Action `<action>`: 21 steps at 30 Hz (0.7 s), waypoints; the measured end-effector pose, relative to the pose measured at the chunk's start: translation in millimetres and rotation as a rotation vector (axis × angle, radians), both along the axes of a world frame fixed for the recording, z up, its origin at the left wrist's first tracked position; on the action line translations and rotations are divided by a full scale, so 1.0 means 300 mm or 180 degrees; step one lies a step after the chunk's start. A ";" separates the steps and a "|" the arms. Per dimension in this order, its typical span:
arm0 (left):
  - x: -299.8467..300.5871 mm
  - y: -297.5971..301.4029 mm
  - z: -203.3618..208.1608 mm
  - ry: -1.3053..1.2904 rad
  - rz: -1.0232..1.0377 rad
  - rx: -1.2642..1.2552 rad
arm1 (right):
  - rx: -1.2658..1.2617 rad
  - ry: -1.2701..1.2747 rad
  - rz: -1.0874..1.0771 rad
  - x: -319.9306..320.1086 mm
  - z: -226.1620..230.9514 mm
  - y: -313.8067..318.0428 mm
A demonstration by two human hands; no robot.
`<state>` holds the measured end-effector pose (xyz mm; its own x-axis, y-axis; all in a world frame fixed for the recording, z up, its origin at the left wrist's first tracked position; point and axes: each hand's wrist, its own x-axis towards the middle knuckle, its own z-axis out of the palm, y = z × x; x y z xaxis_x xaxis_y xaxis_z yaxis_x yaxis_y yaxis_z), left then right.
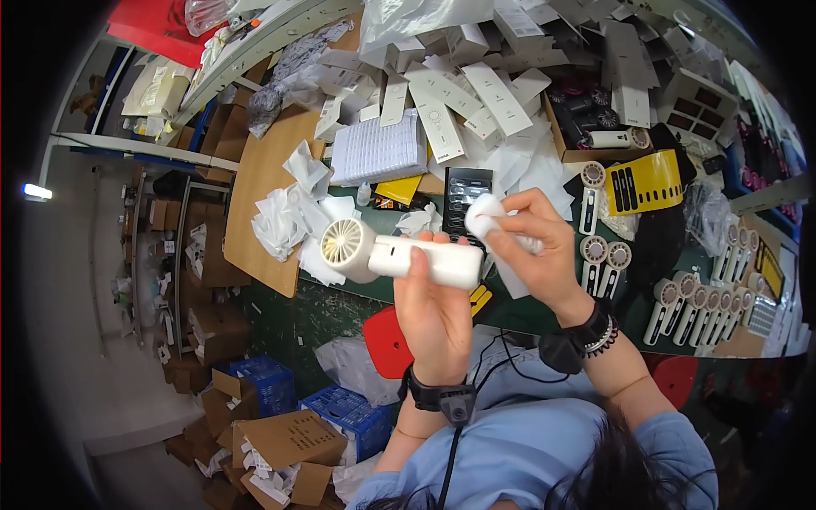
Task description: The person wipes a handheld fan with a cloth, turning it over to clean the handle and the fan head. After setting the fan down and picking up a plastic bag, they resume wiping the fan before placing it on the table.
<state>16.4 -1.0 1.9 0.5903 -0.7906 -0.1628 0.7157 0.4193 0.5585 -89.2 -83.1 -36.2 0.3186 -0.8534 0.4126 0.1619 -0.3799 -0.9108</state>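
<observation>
My left hand (432, 327) is wrapped around the handle of a white handheld fan (395, 257), thumb on top. The fan lies roughly level, its round ribbed head out to the left. Close to the handle's right end, my right hand (546, 259) pinches a white wad (484, 212) that looks like cloth or tissue. Part of the wad is hidden by my fingers. Behind my hands lies a black tray of small dark parts (466, 191). Several similar fans (699, 306) stand in a group at the right.
White boxes (497, 98) heap up at the back, beside a white stacked pad (378, 149). Crumpled paper (289, 212) covers part of the wooden board (259, 200). A yellow sheet with black stickers (648, 174) lies at right. A red stool (387, 342) and blue crates (348, 416) are below.
</observation>
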 end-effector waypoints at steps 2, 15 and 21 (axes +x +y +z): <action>0.008 0.001 0.002 0.0149 -0.0074 0.0035 | 0.0289 -0.0207 0.0127 -0.015 -0.013 0.000; -0.001 0.004 -0.013 -0.0334 -0.0075 0.0273 | 0.0365 -0.0377 0.0624 -0.054 -0.003 0.060; 0.010 0.015 -0.008 -0.0987 -0.0111 0.0203 | -0.0200 -0.0010 0.0859 -0.071 -0.005 0.118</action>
<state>19.5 3.5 -0.4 0.5923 -0.8052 -0.0293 0.5206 0.3547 0.7767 -110.6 -47.6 -37.6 0.5295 -0.7105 0.4635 0.2677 -0.3785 -0.8860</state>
